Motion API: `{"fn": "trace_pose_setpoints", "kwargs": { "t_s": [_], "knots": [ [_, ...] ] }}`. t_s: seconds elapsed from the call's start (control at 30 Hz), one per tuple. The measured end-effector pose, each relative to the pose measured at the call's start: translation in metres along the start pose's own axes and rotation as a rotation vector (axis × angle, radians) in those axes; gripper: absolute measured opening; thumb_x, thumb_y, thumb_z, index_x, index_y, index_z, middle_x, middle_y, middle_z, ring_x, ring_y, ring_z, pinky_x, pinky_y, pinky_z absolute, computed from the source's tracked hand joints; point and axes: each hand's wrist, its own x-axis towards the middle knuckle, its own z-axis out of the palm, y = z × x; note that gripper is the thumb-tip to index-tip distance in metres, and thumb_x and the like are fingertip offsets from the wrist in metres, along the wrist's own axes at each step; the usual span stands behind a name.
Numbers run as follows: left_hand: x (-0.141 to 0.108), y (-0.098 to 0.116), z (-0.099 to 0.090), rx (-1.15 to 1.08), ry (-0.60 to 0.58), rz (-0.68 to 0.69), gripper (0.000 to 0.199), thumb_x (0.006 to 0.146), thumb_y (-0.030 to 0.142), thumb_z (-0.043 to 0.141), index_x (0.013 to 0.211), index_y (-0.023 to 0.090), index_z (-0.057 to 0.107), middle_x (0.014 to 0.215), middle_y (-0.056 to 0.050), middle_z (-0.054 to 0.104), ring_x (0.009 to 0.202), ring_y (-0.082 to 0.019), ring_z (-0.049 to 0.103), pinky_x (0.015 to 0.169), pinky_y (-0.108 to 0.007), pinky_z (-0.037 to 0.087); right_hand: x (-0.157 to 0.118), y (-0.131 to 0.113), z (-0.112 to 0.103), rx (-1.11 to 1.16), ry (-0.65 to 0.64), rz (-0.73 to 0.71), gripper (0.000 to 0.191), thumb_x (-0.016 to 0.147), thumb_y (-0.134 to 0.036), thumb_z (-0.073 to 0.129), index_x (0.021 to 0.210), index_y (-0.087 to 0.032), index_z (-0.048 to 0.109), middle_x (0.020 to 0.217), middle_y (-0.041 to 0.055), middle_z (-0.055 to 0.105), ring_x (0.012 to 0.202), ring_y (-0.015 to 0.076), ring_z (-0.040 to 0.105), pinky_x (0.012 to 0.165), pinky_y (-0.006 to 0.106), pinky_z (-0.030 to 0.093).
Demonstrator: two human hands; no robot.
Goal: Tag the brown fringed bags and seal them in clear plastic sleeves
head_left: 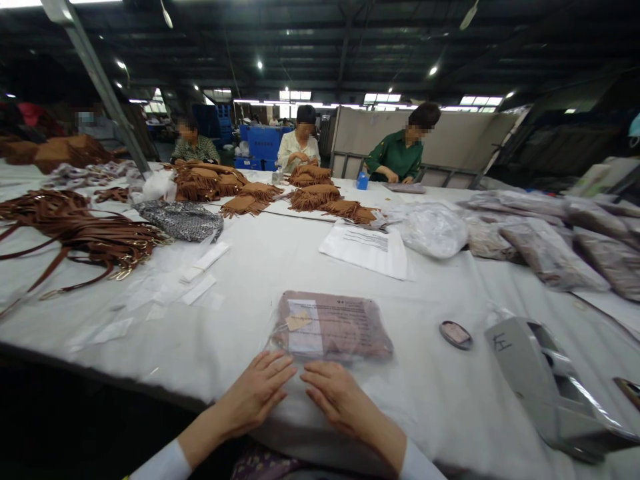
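Observation:
A brownish-mauve bag [350, 327] lies flat in a clear plastic bag with printed text, in front of me on the white-covered table. Through the plastic I see a white paper slip [304, 337] and a tan tag [299, 321]. My left hand [263, 387] rests palm down at the near edge of the plastic, its fingers stretched out. Beside it my right hand [335, 393] lies flat at the same edge, fingers extended towards the left. Neither hand grasps anything.
To the right stand a grey tape dispenser [545, 380] and a small round dish [455, 335]. Bagged goods [550, 253] are piled beyond them. Brown straps [100, 233] lie at left; fringed brown bags [315, 193] sit farther back. Several co-workers [400, 153] are across the table.

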Motion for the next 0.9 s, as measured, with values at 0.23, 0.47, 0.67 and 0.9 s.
{"fn": "trace_pose_setpoints", "kwargs": {
  "t_s": [0.23,0.47,0.67,0.9],
  "knots": [
    [-0.044,-0.050,-0.017,0.042,-0.172,-0.034,0.050,0.091,0.016,0.039,0.139,0.030,0.038,0.141,-0.004,0.050,0.130,-0.020,0.046,0.113,-0.047,0.033,-0.077,0.069,-0.036,-0.139,0.076,0.253,0.031,0.095,-0.023,0.040,0.120,-0.023,0.059,0.109,0.0059,0.070,0.095,0.0181,0.067,0.084,0.031,0.054],
    [-0.045,-0.067,-0.018,0.200,-0.146,0.121,0.076,0.075,0.001,0.043,0.144,0.031,0.030,0.154,-0.005,0.030,0.137,-0.024,0.035,0.113,-0.046,0.032,-0.158,0.129,-0.073,-0.543,0.039,0.143,0.049,0.088,-0.012,0.041,0.134,-0.024,0.051,0.132,0.0129,0.057,0.116,0.0244,0.058,0.089,0.041,0.051],
    [-0.006,-0.077,-0.005,0.115,-0.224,0.318,0.060,0.081,0.007,0.042,0.135,0.032,0.046,0.146,-0.004,0.045,0.135,-0.023,0.040,0.113,-0.047,0.030,-0.122,0.120,-0.059,-0.258,-0.161,-0.043,0.054,0.087,-0.008,0.041,0.136,-0.029,0.049,0.142,0.0075,0.047,0.133,0.0212,0.041,0.110,0.047,0.033],
    [-0.026,-0.058,0.007,-0.341,-0.014,0.008,0.044,0.092,0.050,0.038,0.117,0.025,0.064,0.113,-0.008,0.070,0.105,-0.022,0.065,0.092,-0.030,0.051,-0.156,0.078,-0.067,0.237,0.055,0.412,0.034,0.085,-0.042,0.054,0.108,-0.023,0.072,0.103,0.0088,0.073,0.095,0.0257,0.069,0.087,0.036,0.055]
  ]
}}
